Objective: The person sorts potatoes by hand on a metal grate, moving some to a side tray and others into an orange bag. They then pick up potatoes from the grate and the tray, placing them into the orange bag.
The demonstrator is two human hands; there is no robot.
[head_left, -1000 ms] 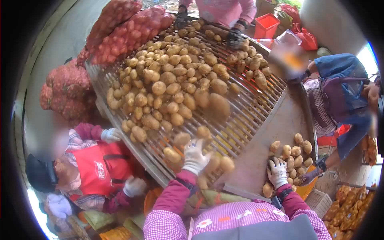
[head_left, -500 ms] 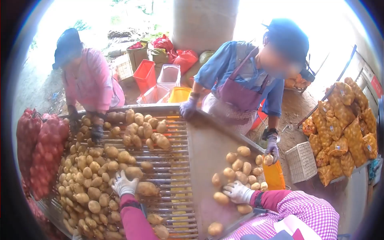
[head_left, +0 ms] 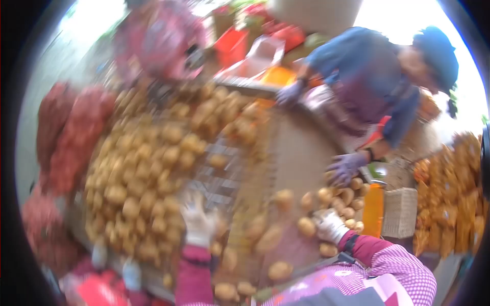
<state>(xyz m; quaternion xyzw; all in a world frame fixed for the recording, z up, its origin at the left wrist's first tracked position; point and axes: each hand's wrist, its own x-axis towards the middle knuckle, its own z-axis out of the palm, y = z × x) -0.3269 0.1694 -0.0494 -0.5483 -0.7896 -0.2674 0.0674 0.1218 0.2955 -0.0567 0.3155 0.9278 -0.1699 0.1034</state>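
My left hand (head_left: 199, 217), in a whitish glove and blurred, is open with fingers apart over the slatted rollers (head_left: 222, 171). It is nearest the right edge of a large heap of potatoes (head_left: 130, 204). On the smooth metal tray (head_left: 301, 148), my right hand (head_left: 331, 225), also gloved, lies against a cluster of potatoes (head_left: 346, 204). Its fingers reach over them and look open, partly hidden; no firm grip shows. Several loose potatoes (head_left: 280, 271) are spread on the tray between my hands.
Across the tray, a co-worker in blue (head_left: 357, 66) has a gloved hand (head_left: 346, 169) above the potatoes. Another person in pink (head_left: 158, 41) stands at the far left. An orange bin (head_left: 373, 209), a white basket (head_left: 399, 211), orange net sacks (head_left: 449, 199) and red sacks (head_left: 81, 137) surround the table.
The camera view has swung left. My right hand and the tray potatoes are closer to the orange bin. More potatoes lie on the tray's left part. The co-worker's hand now spreads over the cluster.
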